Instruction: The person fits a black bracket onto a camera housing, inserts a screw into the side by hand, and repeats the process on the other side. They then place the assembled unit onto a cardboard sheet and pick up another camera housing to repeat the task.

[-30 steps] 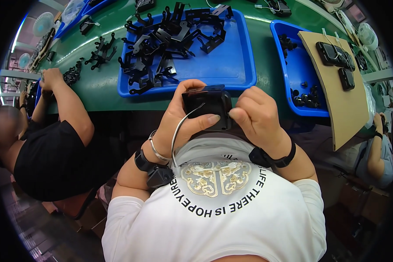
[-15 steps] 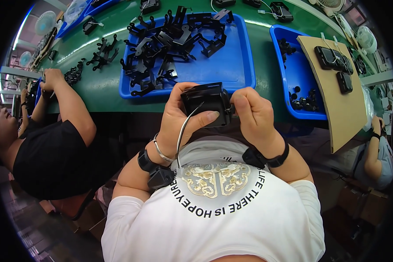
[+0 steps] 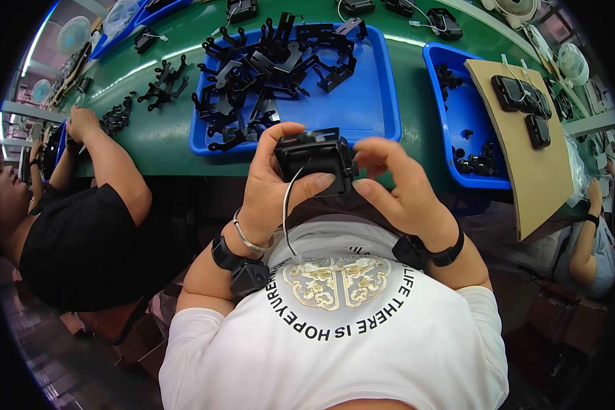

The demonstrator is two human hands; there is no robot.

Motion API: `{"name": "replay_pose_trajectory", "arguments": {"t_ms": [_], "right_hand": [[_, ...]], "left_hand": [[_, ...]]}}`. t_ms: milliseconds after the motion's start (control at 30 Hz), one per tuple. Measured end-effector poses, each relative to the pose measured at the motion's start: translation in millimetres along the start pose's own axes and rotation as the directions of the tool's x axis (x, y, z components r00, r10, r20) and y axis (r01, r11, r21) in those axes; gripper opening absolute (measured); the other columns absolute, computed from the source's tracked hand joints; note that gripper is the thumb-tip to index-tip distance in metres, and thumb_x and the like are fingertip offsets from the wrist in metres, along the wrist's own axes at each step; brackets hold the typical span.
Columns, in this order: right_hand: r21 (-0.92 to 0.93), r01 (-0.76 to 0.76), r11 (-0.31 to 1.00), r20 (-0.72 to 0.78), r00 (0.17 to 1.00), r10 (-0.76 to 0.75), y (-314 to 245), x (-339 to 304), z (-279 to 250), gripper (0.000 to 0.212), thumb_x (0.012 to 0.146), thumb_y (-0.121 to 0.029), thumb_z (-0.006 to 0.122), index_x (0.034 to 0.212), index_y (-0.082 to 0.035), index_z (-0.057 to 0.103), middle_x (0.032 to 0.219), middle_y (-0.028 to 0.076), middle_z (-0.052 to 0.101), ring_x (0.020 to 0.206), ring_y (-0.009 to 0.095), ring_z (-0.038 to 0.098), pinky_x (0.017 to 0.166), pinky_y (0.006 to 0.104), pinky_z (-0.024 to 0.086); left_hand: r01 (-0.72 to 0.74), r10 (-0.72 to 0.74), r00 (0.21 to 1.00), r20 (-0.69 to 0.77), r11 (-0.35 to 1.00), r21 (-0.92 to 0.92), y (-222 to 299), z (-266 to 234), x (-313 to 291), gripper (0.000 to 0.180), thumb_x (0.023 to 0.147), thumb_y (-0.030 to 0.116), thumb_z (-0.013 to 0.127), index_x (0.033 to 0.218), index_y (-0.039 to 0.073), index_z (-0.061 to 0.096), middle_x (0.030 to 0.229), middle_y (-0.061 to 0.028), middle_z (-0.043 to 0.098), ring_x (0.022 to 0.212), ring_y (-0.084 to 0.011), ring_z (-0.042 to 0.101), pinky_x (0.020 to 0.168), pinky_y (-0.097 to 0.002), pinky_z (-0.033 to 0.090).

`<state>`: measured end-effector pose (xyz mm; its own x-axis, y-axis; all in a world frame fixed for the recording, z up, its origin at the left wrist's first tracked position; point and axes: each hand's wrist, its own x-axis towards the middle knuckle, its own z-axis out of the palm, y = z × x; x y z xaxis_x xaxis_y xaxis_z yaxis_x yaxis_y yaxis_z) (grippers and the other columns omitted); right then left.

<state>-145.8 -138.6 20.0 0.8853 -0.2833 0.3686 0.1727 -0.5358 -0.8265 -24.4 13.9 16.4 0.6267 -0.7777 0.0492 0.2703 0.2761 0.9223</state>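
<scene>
Held a black device housing [image 3: 326, 171] up between the chest and a blue tray [image 3: 352, 116]. Looked boxy and glossy, with rounded corners, a raised rim around the near face, a flat strip along the top and a small dark fitting on the right side. Trailed a thin pale cable [image 3: 284, 212] from that face, past the left thumb and down to a white connector against the white shirt [image 3: 335, 362]. Grasped the housing in the left hand [image 3: 263, 179], with the thumb across the near face and the fingers around the left end, partly hiding it. Had the right hand [image 3: 404, 188] just beside the opposite side, with thumb and blurred fingers loosely parted; could not tell about contact there. Blocked part of the tray's near rim with housing and fingers. Saw black brackets [image 3: 280, 65] heaped in the tray, on a green table [image 3: 160, 140]. To the right, found small black knobs [image 3: 477, 162] in a blue bin [image 3: 482, 182], partly covered by a cardboard sheet [image 3: 526, 181] bearing black corded devices [image 3: 517, 96]
</scene>
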Motion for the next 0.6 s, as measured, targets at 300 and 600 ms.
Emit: {"name": "replay_pose_trajectory", "arguments": {"t_ms": [300, 600], "right_hand": [[-0.013, 0.053, 0.999, -0.16, 0.986, -0.054, 0.5, 0.5, 16.9, 0.027, 0.092, -0.025, 0.051, 0.083, 0.0, 0.055, 0.064, 0.007, 0.051, 0.059, 0.018, 0.05, 0.054, 0.0277, 0.04], [0.02, -0.026, 0.999, -0.072, 0.997, 0.027, 9.5, 4.0, 13.8, 0.033, 0.094, -0.022, 0.047, 0.07, 0.0, 0.052, 0.06, 0.006, 0.048, 0.056, 0.017, 0.046, 0.051, 0.0306, 0.038]], "left_hand": [[-0.044, 0.036, 0.997, 0.061, 0.992, 0.122, 0.9, -4.4, -0.5, 0.061, 0.068, 0.002, 0.078, 0.116, 0.005, 0.041, 0.109, -0.0076, 0.057, 0.099, -0.014, 0.057, 0.084, -0.0252, 0.048], [-0.197, 0.146, 0.978, 0.152, 0.89, 0.411, -8.6, -5.9, 3.4, 0.052, 0.069, 0.0, 0.076, 0.11, 0.005, 0.044, 0.108, -0.0069, 0.057, 0.101, -0.014, 0.056, 0.084, -0.0247, 0.047]]}}
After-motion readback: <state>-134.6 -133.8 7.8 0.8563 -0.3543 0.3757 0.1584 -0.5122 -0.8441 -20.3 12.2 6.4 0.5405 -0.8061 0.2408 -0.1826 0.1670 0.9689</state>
